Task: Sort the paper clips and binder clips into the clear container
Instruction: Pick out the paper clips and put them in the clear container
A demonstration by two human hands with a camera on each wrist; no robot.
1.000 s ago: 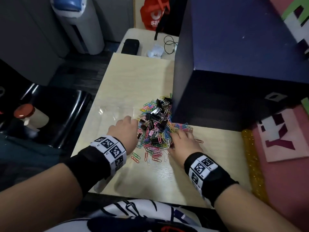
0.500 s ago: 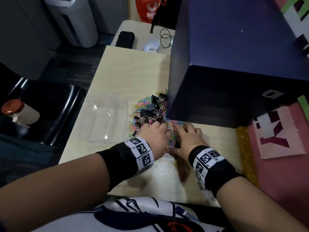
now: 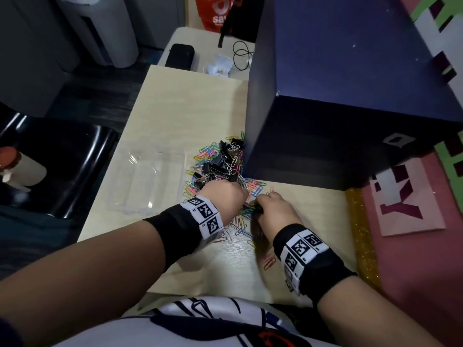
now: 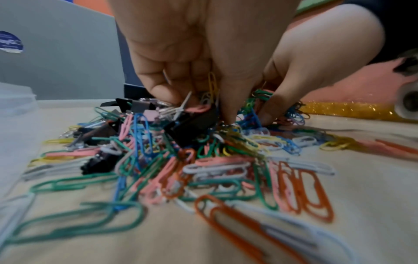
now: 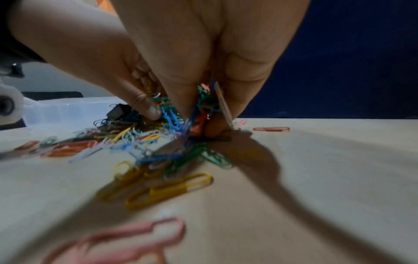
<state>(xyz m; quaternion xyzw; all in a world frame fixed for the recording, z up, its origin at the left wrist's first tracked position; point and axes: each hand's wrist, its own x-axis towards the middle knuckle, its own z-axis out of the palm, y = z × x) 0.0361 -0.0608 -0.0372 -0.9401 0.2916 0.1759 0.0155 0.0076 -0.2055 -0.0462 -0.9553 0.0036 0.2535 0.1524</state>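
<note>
A mixed pile of coloured paper clips [image 3: 213, 156] and black binder clips [image 3: 220, 162] lies on the pale wooden table [image 3: 175, 101], against a dark blue box. The clear container [image 3: 147, 181] sits left of the pile. My left hand [image 3: 225, 199] digs into the pile's near edge, fingers curled round a bunch of paper clips and a binder clip [image 4: 192, 123]. My right hand [image 3: 273, 209] is beside it, almost touching, curled round a bundle of paper clips [image 5: 203, 107]. Loose clips [image 3: 269, 262] lie scattered near the wrists.
The big dark blue box [image 3: 350, 96] walls the pile's right side. Beyond the table are a black phone [image 3: 179, 56], crumpled paper [image 3: 219, 65] and a cable. A gold glitter strip [image 3: 362, 234] and pink surface lie right; a black chair [image 3: 57, 166] stands left.
My left hand moved right from the container side to the pile's near edge, meeting the right hand. Both hands have closed their fingers round clips.
</note>
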